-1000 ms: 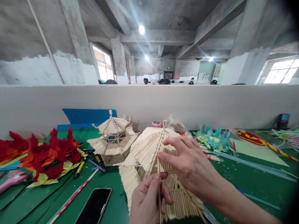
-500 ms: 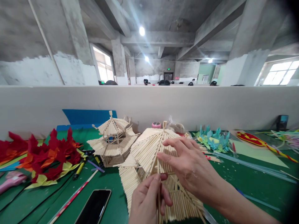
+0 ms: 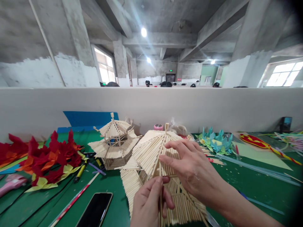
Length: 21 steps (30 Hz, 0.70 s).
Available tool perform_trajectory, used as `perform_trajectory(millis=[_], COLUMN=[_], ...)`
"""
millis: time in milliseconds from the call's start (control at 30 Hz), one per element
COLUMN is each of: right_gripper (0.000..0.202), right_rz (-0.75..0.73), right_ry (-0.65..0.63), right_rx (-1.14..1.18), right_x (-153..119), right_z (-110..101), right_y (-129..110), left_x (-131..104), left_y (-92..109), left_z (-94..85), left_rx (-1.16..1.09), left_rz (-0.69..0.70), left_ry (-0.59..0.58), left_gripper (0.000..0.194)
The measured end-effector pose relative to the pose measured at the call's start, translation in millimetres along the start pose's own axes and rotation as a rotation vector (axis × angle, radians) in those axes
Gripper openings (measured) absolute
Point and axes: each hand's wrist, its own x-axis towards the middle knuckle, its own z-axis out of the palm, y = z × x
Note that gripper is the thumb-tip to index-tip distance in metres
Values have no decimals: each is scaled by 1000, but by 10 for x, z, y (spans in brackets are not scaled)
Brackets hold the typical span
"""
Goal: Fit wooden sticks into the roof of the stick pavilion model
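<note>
Left hand pinched, right hand spread flat

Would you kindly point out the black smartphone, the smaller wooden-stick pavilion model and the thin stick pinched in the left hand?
Black smartphone (image 3: pixel 96 208): head view, middle of its dark screen.
Smaller wooden-stick pavilion model (image 3: pixel 114 128): head view, upper roof.
Thin stick (image 3: pixel 160 171): head view, shaft above the left hand (image 3: pixel 149 205).

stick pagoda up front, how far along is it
Done: the near pagoda has its top roof fully covered in sticks, with a spire, and much of the lower roof is laid. A smaller finished-looking pagoda stands behind it.
In hand: the left hand pinches a single stick upright against the roof; the right hand steadies the top tier.
Left: the lower roof by the hands looks gappy and uneven.
</note>
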Motion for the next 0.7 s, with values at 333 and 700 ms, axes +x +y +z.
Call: perform_trajectory(millis=[333, 700], right_gripper=[30, 32], right_rz=[-29, -72], right_ry=[31, 51], right_rx=[-10, -71], right_x=[1, -21], right_z=[31, 84], right_y=[5, 34], left_x=[8, -28], left_y=[-27, 0], left_z=[29, 83], left_rx=[10, 27], left_rz=[26, 40], left_ry=[27, 57], left_gripper=[28, 25])
